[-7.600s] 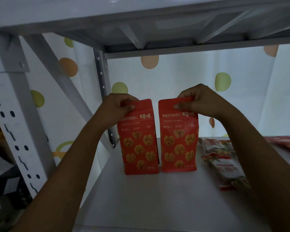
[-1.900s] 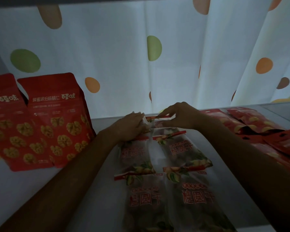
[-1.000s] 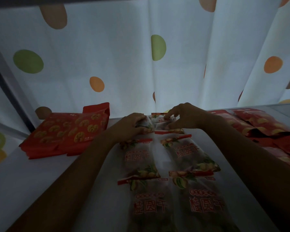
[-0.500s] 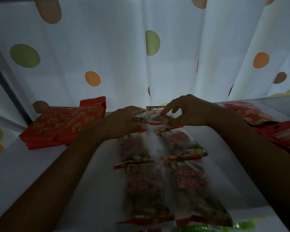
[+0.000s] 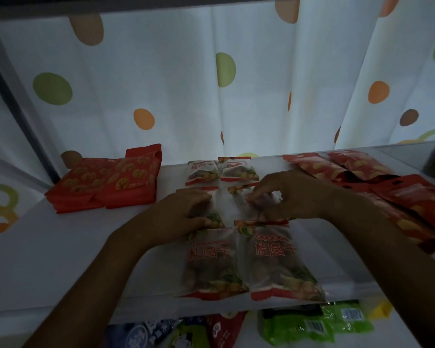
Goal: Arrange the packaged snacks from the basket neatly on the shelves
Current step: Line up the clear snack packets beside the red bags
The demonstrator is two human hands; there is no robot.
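Biggest thing in front of you is the spotted curtain (image 5: 261, 96) filling the whole back, with the white shelf (image 5: 60, 259) running across in front of it. On the right end of the shelf a pile of red bags (image 5: 362, 172) lies flat and overlapping. Over on the left, two printed red bags (image 5: 106, 184) lie flat side by side, touching.

In the middle you've got see-through packets in two columns: a front pair (image 5: 211, 264) at the shelf's lip, a back pair (image 5: 204, 172) by the curtain, and a middle pair mostly under your hands.

Your left hand (image 5: 183, 212) sits on the middle left packet (image 5: 215, 218), fingers curled over it and thumb along its near end, gripping it. Your right hand (image 5: 286, 194) has bent fingers pinching the middle right packet (image 5: 239, 194).

Below the shelf, green packets (image 5: 312, 322) and a blue packet (image 5: 141, 332) peek out.
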